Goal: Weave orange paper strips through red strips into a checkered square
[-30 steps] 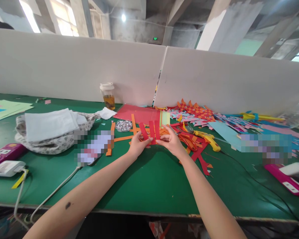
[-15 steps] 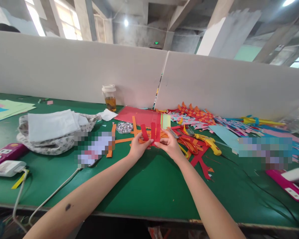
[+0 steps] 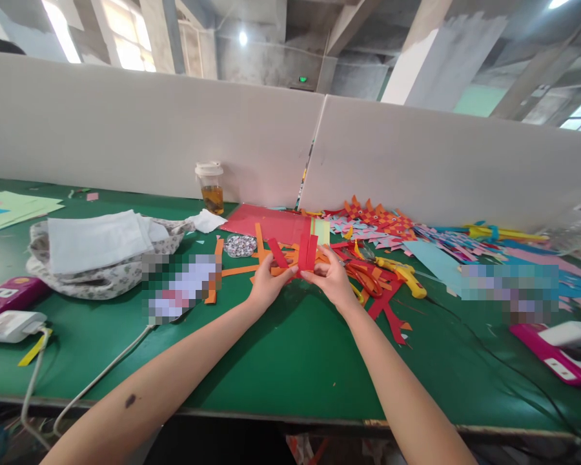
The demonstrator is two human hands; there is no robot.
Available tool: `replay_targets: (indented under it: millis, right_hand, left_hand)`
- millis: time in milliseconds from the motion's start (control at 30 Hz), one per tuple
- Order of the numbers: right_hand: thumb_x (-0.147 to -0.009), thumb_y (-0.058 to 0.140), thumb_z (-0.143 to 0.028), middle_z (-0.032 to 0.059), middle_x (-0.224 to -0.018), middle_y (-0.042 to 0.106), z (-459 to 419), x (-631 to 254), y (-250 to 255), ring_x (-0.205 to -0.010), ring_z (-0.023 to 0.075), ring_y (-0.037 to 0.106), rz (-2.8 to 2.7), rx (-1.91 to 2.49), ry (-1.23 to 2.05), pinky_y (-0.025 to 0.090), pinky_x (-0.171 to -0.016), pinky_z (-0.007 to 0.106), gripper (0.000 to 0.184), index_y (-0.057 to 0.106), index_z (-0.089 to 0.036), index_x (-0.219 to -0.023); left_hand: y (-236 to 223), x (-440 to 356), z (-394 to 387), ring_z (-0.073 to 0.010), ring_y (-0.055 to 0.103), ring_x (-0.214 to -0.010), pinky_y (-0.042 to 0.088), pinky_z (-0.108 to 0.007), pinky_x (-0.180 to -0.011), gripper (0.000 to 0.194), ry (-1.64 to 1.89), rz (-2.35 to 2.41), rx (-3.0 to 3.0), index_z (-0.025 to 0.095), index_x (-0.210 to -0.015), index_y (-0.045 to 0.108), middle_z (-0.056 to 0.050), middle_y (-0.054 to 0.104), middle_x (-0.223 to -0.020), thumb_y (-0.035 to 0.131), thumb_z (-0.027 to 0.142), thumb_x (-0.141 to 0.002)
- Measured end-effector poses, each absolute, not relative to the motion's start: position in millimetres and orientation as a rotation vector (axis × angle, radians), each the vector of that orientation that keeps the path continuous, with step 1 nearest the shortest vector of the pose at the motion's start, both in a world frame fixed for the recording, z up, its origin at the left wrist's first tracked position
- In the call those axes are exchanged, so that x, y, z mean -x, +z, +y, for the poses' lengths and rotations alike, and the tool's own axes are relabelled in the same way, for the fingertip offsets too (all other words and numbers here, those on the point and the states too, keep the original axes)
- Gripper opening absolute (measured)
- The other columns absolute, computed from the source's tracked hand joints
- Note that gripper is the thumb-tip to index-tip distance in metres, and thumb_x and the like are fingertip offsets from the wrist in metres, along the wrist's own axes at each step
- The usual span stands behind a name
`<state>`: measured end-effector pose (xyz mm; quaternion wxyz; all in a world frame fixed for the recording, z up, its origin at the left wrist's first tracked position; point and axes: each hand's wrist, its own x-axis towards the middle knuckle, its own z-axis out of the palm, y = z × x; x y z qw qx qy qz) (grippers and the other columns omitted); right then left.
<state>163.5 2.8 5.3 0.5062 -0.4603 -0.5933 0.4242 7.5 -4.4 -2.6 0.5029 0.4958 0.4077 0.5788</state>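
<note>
- Two hands at work here, the left hand [image 3: 270, 284] and the right hand [image 3: 330, 279], thumbs close together, both just in front of the one large red sheet [image 3: 259, 221], our landmark.
- And what do they hold? Red strips [image 3: 308, 252], three of them standing up in view, all on the near side of the red sheet; fingers close in narrow pinches at the lower ends.
- One strip leans left by the left hand; the other two stand side by side by the right. Whether they join below, I cannot tell, the fingers cover it.
- Several orange strips [image 3: 239, 270] lie to the near left of the red sheet, overlapping too much for a sure count.
- One bag of shiny bits [image 3: 240, 245] sits at its near left corner, one lidded cup [image 3: 212, 190] just left of it.
- Over to the near right of the red sheet: one yellow glue gun [image 3: 407, 274], with orange handles [image 3: 368, 279] beside it.
- Two power strips [image 3: 552, 358] on the green surface [image 3: 290, 368], one far left of the red sheet, one far right!
</note>
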Motion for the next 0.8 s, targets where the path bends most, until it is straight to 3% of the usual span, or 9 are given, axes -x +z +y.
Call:
replay_targets:
  millis: [200, 533, 667, 800]
  right_hand:
    - [-0.064, 0.070, -0.037, 0.0019, -0.072, 0.065, 4.8, -166.8, 4.2, -0.067, 0.0199, 0.063, -1.434, 1.149, 0.856, 0.050, -0.067, 0.036, 0.079, 0.030, -0.020, -0.130]
    - [-0.065, 0.069, -0.035, 0.0010, -0.071, 0.063, 4.9, -169.2, 4.1, -0.067, 0.0192, 0.062, -1.513, 1.170, 0.787, 0.050, -0.066, 0.035, 0.074, 0.032, -0.021, -0.128]
    - [-0.064, 0.071, -0.035, 0.0008, -0.070, 0.063, 6.3, -169.8, 2.1, -0.067, 0.0192, 0.062, -1.535, 1.185, 0.775, 0.050, -0.067, 0.035, 0.077, 0.032, -0.021, -0.129]
    - [-0.065, 0.070, -0.036, 0.0002, -0.070, 0.061, 6.5, -170.3, 1.6, -0.066, 0.0188, 0.061, -1.550, 1.175, 0.779, 0.050, -0.066, 0.035, 0.076, 0.031, -0.021, -0.129]
  left_hand:
    - [-4.1, -8.7, -2.4, -0.0175, 0.063, -0.078, 0.054, -0.025, -0.057, 0.044, 1.338, 0.934, -1.092, 0.020, -0.103, 0.054, -0.008, 0.059, -0.102, 0.066, 0.040, -0.066]
    - [-2.5, -7.0, -0.8, -0.0114, 0.060, -0.063, 0.052, -0.025, -0.059, 0.053, 1.391, 0.920, -0.950, 0.018, -0.103, 0.047, -0.002, 0.060, -0.079, 0.074, 0.026, -0.058]
    - [-1.7, -7.7, -1.4, -0.0105, 0.059, -0.059, 0.052, -0.024, -0.058, 0.051, 1.384, 0.904, -0.917, 0.019, -0.097, 0.048, 0.002, 0.058, -0.071, 0.076, 0.026, -0.055]
    - [0.3, -7.3, -3.1, -0.0128, 0.061, -0.068, 0.051, -0.021, -0.057, 0.036, 1.344, 0.903, -0.962, 0.016, -0.084, 0.053, -0.002, 0.063, -0.075, 0.072, 0.034, -0.059]
